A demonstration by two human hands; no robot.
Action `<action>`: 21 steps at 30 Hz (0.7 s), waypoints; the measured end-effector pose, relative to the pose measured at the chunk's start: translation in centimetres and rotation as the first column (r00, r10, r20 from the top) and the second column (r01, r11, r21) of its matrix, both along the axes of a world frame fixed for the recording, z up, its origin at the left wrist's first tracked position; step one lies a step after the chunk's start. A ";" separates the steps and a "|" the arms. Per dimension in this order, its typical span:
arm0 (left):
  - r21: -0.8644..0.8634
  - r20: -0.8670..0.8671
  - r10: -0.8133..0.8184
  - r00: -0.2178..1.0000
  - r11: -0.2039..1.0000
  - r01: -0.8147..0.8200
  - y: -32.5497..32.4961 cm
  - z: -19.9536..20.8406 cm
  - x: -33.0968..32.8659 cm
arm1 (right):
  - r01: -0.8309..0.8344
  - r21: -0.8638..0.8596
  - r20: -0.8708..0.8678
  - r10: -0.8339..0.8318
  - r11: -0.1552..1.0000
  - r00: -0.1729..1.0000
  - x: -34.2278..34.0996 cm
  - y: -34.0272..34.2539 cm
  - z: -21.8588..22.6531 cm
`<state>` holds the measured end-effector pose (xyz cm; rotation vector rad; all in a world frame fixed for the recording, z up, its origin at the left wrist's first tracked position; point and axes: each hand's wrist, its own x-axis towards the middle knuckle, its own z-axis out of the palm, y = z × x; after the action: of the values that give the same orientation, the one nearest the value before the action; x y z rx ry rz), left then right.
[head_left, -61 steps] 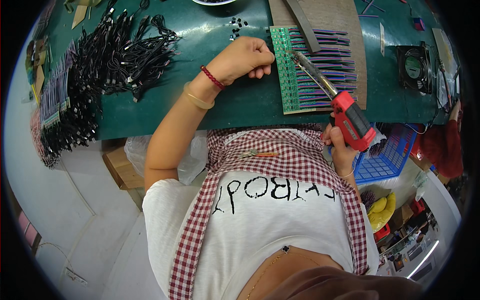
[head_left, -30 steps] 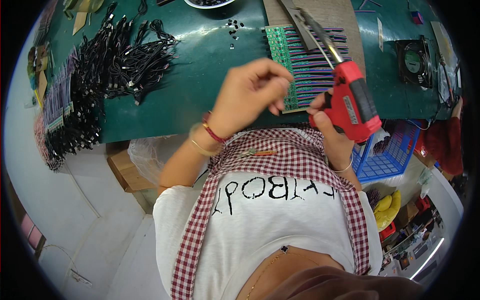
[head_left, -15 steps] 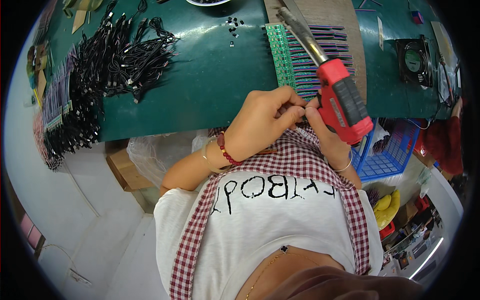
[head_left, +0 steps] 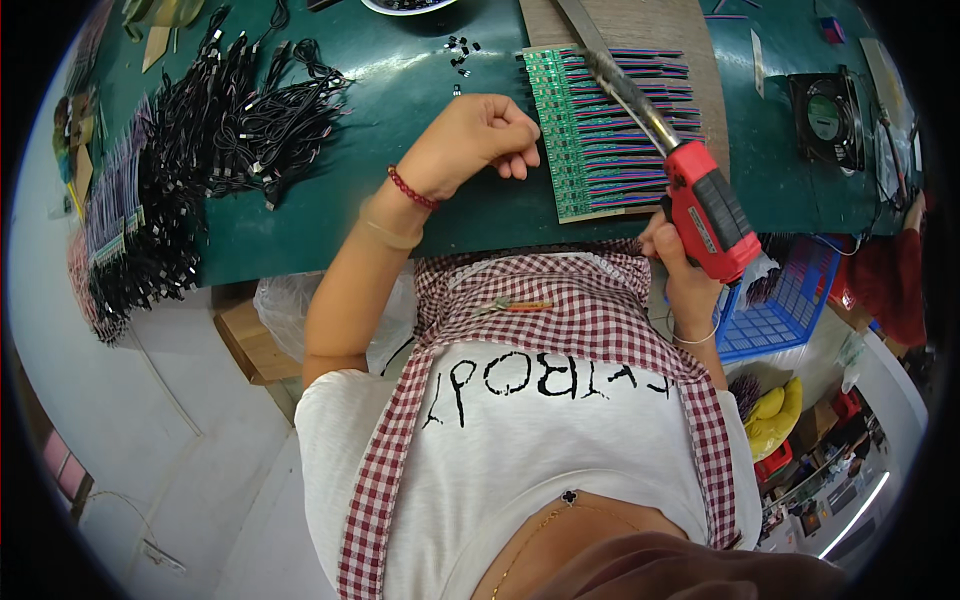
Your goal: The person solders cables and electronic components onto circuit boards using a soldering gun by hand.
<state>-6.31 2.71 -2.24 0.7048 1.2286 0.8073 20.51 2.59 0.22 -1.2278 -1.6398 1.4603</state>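
My right hand point(head_left: 688, 280) grips a red and black soldering gun point(head_left: 712, 213) from below. Its long metal barrel points up and left, over a row of green circuit boards point(head_left: 553, 140). Thin multicoloured wires point(head_left: 625, 165) run from the boards' right side. The boards rest on a flat grey-brown panel point(head_left: 705, 90). Just left of the boards, my left hand point(head_left: 480, 140) is raised above the table with its fingers curled together. Whatever they may hold is hidden. Small black connectors point(head_left: 460, 55) lie scattered beyond that hand.
Piled black cables point(head_left: 265, 130) cover the table's left part, beside bundled boards with wires point(head_left: 115, 205). A white bowl point(head_left: 410, 5) stands at the far edge. A black fan point(head_left: 828, 120) sits at the right. Below the table's right edge is a blue crate point(head_left: 780, 315).
My hands have parted. The left moved up and left from the boards' near end; the right moved slightly right and down with the soldering gun.
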 end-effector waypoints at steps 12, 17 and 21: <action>-0.055 0.035 -0.070 0.997 0.996 0.072 1.7 -1.2 -0.8 | -0.121 -0.062 0.003 0.121 0.991 0.993 2.7 -1.5 -1.4; -0.054 0.010 -0.104 0.995 0.993 0.104 1.8 -1.1 -0.8 | -0.119 -0.068 0.006 0.119 0.991 0.993 2.7 -1.5 -1.5; -0.048 0.015 -0.099 0.995 0.994 0.100 1.8 -1.1 -0.8 | -0.107 -0.104 -0.028 0.104 0.989 0.994 2.5 -1.6 -1.4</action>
<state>-7.07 4.52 -3.35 0.7146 1.1890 0.6960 23.02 1.00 -1.21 -1.1924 -1.6533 1.6379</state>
